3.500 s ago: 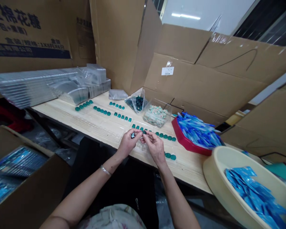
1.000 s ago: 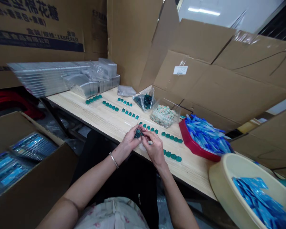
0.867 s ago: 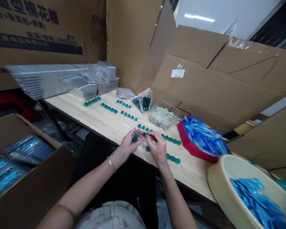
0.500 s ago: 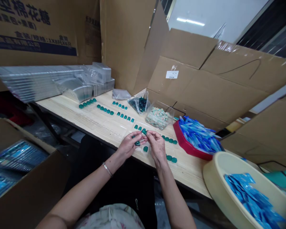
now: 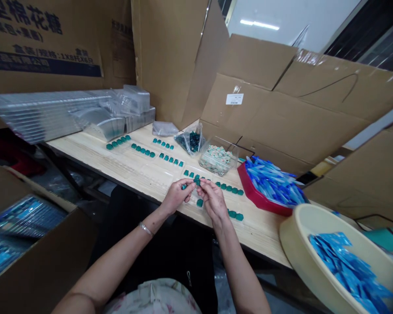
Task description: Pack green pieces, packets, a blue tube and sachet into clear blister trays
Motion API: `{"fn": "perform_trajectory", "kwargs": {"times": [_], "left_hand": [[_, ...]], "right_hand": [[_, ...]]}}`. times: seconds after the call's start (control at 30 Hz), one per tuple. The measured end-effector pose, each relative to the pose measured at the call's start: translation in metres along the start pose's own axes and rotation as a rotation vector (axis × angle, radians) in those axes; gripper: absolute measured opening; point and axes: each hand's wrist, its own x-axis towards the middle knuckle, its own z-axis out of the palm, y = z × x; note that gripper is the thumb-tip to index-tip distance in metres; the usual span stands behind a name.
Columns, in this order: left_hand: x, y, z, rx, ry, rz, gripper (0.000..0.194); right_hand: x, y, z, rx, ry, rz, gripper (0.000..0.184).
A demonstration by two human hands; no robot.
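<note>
The left hand (image 5: 177, 196) and the right hand (image 5: 213, 200) are positioned together above the near edge of a pale wooden workbench (image 5: 255, 235). Both hands are closed in a pinch, with the fingertips meeting on a small teal piece (image 5: 197, 180). Which hand bears more of its weight cannot be determined. A second teal piece (image 5: 184, 186) sits at the left hand's fingers; whether it is gripped cannot be determined. A third teal piece (image 5: 199, 203) lies on the bench between the hands, just clear of both. A metal bangle (image 5: 146, 229) encircles the left wrist.

Teal pieces are laid out in short rows. One row (image 5: 227, 187) extends right of the hands, and a shorter row (image 5: 235, 215) lies nearer the bench edge. Three further rows (image 5: 143, 151) run along the bench to the far left.

At the far side stand a clear bag of dark teal pieces (image 5: 190, 141) and a clear tub of pale mixed pieces (image 5: 218, 160). To the right are a red tray (image 5: 249, 192) holding blue pointed pieces (image 5: 271, 181) and a cream basin (image 5: 296, 244) holding blue packets (image 5: 347, 270). Stacked clear plastic trays (image 5: 52, 115) occupy the far left end. A cardboard carton (image 5: 42, 257) stands at near left.
</note>
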Motion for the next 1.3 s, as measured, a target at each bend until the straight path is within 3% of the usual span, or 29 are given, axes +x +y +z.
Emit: {"fn": "perform_trajectory", "kwargs": {"times": [0.13, 0.27, 0.37, 0.6, 0.73, 0.8, 0.9, 0.97, 1.1, 1.3], "left_hand": [[0.001, 0.001, 0.0, 0.02, -0.019, 0.013, 0.029], [0.003, 0.002, 0.002, 0.108, 0.062, -0.009, 0.026], [0.005, 0.002, 0.002, 0.223, 0.109, 0.059, 0.021], [0.003, 0.005, -0.001, 0.665, 0.065, 0.544, 0.014], [-0.003, 0.008, 0.0, 0.823, -0.007, 0.625, 0.016], [-0.004, 0.008, 0.0, 0.837, -0.005, 0.626, 0.015], [-0.001, 0.005, 0.001, 0.771, 0.088, 0.571, 0.011], [0.002, 0.004, 0.002, 0.682, 0.135, 0.47, 0.009], [0.006, 0.003, 0.002, 0.546, 0.095, 0.268, 0.014], [0.005, 0.002, 0.003, 0.544, 0.179, 0.275, 0.015]], "right_hand": [[-0.001, 0.0, 0.0, 0.112, 0.012, 0.036, 0.026], [-0.002, 0.006, -0.001, 0.008, 0.013, -0.042, 0.024], [-0.004, 0.009, -0.003, -0.244, 0.015, -0.189, 0.025], [-0.015, 0.003, -0.003, -0.954, 0.051, -0.749, 0.023], [-0.015, 0.001, -0.005, -1.197, 0.006, -0.874, 0.027], [-0.014, 0.0, -0.005, -1.28, 0.006, -0.907, 0.027], [-0.014, -0.002, -0.004, -1.323, 0.081, -0.964, 0.025], [-0.014, -0.001, -0.002, -1.334, 0.135, -0.987, 0.023], [-0.016, 0.004, 0.0, -1.392, 0.169, -1.025, 0.022], [-0.017, 0.014, -0.001, -1.444, 0.167, -1.13, 0.023]]}}
